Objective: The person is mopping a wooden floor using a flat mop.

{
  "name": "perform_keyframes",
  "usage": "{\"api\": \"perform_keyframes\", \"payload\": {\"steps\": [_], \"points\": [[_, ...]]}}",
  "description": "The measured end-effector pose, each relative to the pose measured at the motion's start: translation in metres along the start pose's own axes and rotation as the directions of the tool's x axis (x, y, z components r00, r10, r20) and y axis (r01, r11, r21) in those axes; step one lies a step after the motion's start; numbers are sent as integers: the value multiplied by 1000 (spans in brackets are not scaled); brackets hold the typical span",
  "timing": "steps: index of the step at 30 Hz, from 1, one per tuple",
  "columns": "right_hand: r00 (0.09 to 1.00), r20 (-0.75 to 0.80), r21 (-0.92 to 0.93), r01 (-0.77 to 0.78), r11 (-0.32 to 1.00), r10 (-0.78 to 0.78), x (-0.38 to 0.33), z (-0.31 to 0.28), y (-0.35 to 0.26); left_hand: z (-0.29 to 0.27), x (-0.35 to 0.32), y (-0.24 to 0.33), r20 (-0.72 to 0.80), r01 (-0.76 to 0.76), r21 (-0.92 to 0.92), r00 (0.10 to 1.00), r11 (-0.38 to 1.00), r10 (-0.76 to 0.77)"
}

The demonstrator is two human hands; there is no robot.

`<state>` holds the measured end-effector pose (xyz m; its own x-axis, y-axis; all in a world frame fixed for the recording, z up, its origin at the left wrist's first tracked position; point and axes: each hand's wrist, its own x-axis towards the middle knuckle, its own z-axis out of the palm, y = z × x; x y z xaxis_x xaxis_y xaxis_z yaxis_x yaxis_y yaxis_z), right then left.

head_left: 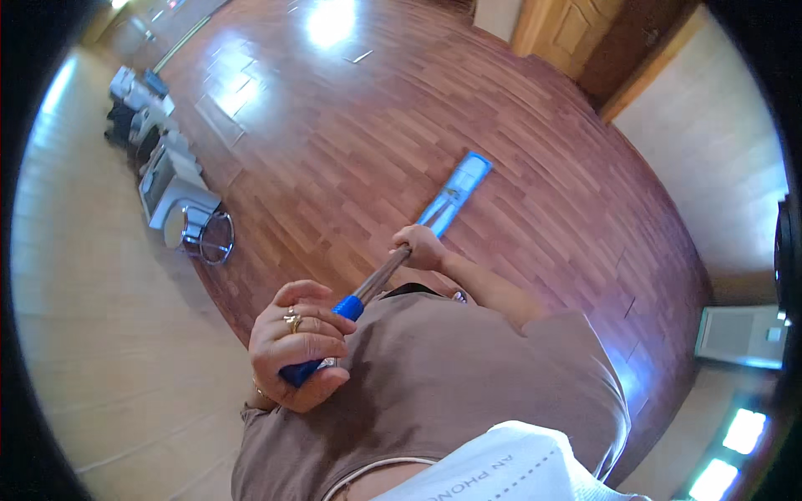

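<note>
A flat mop slants across the view, its long blue and white head (468,179) lying on the wooden floor in front of me. Near my body, my left hand (299,344), with a gold ring on one finger, curls around the blue grip (347,308) at the top end of the pole. My right hand (422,247) is closed on the metal pole (386,272) further down, between the grip and the head. Part of the mop head's near end is hidden behind my right hand.
Reddish-brown plank floor (334,167) stretches ahead, with bright reflections. Along the left wall stand a round stool with a chrome frame (215,238) and several white and grey items (171,179). A wooden door (576,37) is at the far right; a pale cabinet-like box (739,336) stands at the right.
</note>
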<state>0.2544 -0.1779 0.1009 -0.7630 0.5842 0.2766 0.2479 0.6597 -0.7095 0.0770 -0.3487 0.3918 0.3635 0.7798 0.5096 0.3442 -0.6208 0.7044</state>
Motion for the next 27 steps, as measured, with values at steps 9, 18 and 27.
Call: {"api": "perform_keyframes", "payload": {"steps": [9, 18, 27], "points": [[920, 274, 224, 222, 949, -280, 82, 85, -31, -10, -31, 36, 46, 23, 350, 998, 936, -41], [958, 145, 345, 184, 920, -246, 101, 125, -85, -70, -45, 45, 140, -80, 344, 990, 936, 34], [993, 74, 149, -100, 984, 90, 54, 61, -143, -159, -31, 43, 448, -182, 68, 884, 981, 133]]}}
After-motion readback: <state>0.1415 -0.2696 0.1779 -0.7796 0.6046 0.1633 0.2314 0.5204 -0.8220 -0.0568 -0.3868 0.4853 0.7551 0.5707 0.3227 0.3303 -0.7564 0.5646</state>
